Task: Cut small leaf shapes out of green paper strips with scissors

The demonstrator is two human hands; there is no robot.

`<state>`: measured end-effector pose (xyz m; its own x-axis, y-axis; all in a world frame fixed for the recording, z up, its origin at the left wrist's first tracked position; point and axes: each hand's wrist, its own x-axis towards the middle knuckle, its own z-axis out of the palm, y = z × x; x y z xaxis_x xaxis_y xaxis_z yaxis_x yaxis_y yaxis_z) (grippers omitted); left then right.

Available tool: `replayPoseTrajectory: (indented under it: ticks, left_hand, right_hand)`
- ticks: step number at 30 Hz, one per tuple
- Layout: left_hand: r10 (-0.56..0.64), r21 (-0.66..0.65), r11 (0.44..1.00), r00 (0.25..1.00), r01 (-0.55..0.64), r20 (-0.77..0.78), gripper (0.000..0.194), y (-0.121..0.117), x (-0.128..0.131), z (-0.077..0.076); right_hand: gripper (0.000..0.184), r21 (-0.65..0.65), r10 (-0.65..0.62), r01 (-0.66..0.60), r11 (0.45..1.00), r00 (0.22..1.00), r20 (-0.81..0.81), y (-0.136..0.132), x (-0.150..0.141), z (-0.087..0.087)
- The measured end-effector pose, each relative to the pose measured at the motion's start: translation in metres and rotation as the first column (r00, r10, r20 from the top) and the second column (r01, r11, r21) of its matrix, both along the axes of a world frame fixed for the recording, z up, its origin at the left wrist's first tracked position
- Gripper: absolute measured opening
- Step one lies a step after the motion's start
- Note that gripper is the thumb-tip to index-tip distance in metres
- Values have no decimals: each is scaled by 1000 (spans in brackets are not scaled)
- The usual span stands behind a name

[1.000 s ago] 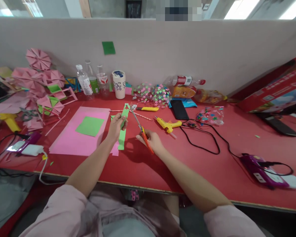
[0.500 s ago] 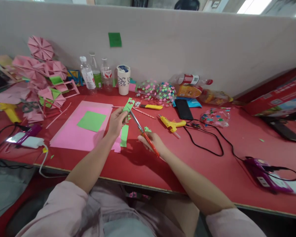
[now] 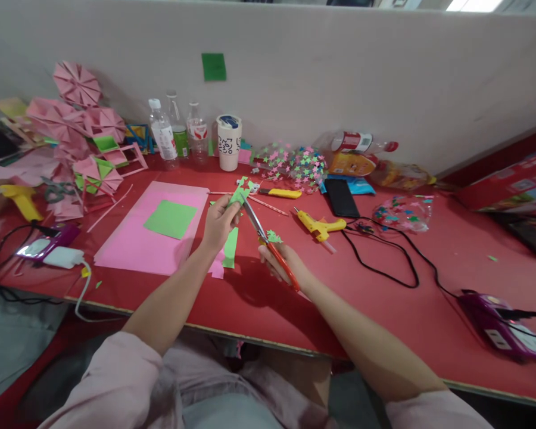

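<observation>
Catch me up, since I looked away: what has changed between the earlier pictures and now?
The green strip in the left hand has tilted, its far end leaning right, and the scissors in the right hand have moved in, tips now at its edge. Neither hand let go. The glue gun and pink sheet stayed put.

The table (image 3: 429, 328) bears pink paper (image 3: 129, 244), bottles (image 3: 164, 138), a cup (image 3: 228, 146), a cutter (image 3: 282, 193), a glue gun (image 3: 318, 226) and a bag (image 3: 403, 214).
</observation>
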<state>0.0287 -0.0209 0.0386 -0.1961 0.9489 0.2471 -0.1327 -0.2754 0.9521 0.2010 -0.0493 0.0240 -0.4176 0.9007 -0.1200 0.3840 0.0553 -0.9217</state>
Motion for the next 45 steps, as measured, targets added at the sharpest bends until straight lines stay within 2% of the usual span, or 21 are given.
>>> replayPoseTrajectory:
  ticks: [14,36,45]
  left_hand:
    - [14,-9,1000,1000,-14,-28,19,1,-1,-2]
    - [17,-34,999,1000,-16,24,18,1,0,0]
    - [9,-41,999,999,-7,44,20,0,0,2]
  right_hand:
    - [41,-88,-22,23,996,1000,14,-4,-2,6]
    - [45,-37,-20,22,999,998,52,0,-2,-2]
    - [45,-29,-7,10,1000,994,106,0,-2,2]
